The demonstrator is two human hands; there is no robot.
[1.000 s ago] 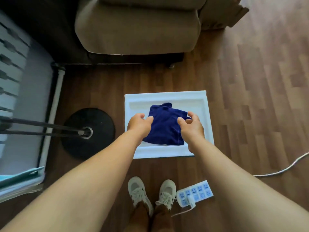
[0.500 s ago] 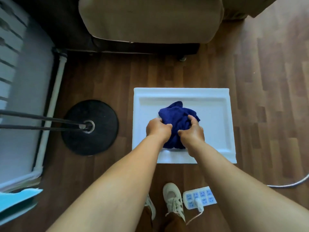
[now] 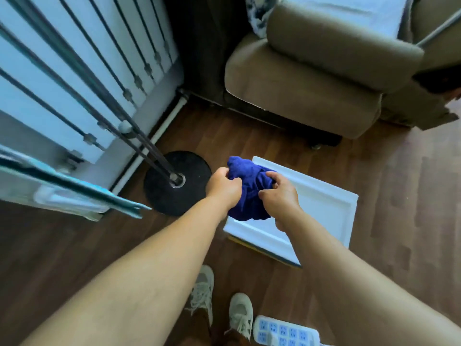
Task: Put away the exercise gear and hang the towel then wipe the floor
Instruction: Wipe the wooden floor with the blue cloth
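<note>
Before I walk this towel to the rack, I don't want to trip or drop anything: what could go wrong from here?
The power strip lies right beside your shoes, so a step that way could catch it. The white tray and the rack's black base flank your path. The towel is bunched between your left hand and right hand; a loose end might drop.
</note>
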